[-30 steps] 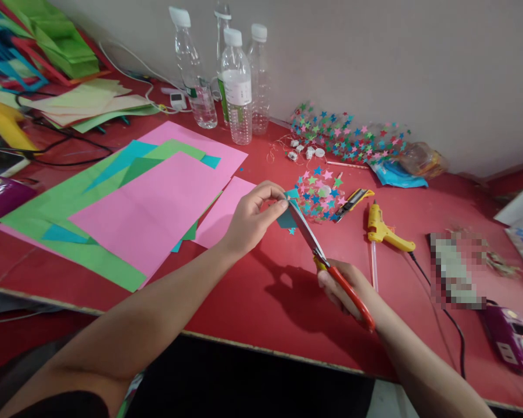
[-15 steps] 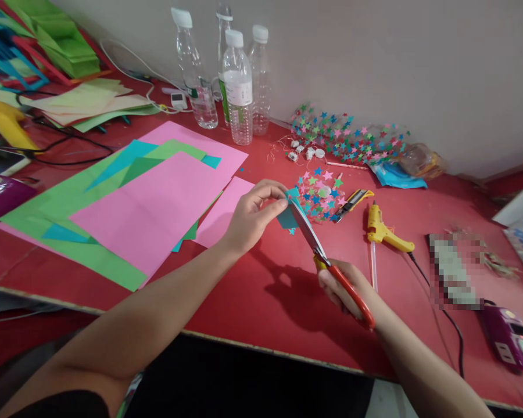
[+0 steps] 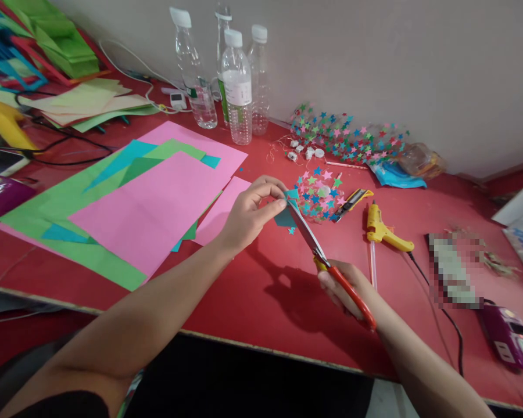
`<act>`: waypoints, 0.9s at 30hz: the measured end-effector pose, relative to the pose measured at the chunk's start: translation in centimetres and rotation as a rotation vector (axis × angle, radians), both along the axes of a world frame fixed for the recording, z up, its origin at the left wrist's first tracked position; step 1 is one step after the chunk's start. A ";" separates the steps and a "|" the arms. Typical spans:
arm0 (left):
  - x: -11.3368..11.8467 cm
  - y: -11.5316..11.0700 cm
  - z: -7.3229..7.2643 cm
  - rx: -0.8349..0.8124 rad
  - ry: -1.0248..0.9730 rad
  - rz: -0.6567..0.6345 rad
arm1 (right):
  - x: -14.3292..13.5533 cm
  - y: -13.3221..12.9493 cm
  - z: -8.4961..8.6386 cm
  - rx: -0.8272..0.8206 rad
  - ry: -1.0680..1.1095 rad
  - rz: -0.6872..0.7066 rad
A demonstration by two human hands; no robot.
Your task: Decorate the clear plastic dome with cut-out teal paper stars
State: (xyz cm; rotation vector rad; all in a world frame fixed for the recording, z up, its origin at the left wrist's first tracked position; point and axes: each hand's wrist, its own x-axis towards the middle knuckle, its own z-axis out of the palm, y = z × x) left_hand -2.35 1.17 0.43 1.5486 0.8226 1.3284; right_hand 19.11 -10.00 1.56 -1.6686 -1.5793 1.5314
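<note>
Between thumb and fingers, my left hand pinches a small piece of blue paper above the red table. My right hand grips the red-handled scissors, whose blades point up and left and meet the paper at my left fingertips. The blades look nearly closed; the exact cut line is too small to make out. Just beyond the paper lies a cluster of colourful star cut-outs. To my left hand's left are pink paper sheets over a green sheet.
Several plastic bottles stand by the wall. A star-covered clear bottle lies at the back. Right of the stars are a utility knife and a yellow glue gun with its cord. Purple power strips sit at the edges.
The scissor blades have drawn a little closer together on the blue paper. Both hands have otherwise barely moved.
</note>
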 end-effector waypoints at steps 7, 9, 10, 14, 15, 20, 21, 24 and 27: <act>0.1 -0.1 0.0 -0.001 0.027 -0.018 | 0.2 0.1 -0.6 0.032 0.005 0.041; 0.2 -0.1 -0.1 -0.006 0.021 -0.018 | 0.1 0.1 -0.6 0.030 -0.002 0.023; 0.2 -0.1 -0.2 -0.009 0.015 -0.017 | 0.0 0.0 -0.5 0.028 -0.008 0.014; 0.3 -0.1 -0.2 -0.027 -0.009 -0.020 | -0.1 0.0 -0.2 0.027 -0.024 0.007; 0.3 -0.1 -0.2 -0.030 -0.015 -0.020 | -0.1 0.0 -0.2 0.028 -0.025 0.005; 0.3 -0.1 -0.4 -0.029 -0.021 -0.017 | 0.2 0.1 -0.7 0.032 -0.025 0.036; 0.3 0.0 -0.4 -0.028 -0.023 -0.018 | 0.3 0.1 -0.7 0.033 -0.026 0.040; 0.3 0.1 -0.6 -0.025 -0.032 -0.024 | 0.1 0.1 -0.6 0.032 -0.027 0.027; 0.3 0.1 -0.7 -0.024 -0.029 -0.024 | -0.2 -0.1 -0.1 0.027 -0.026 0.014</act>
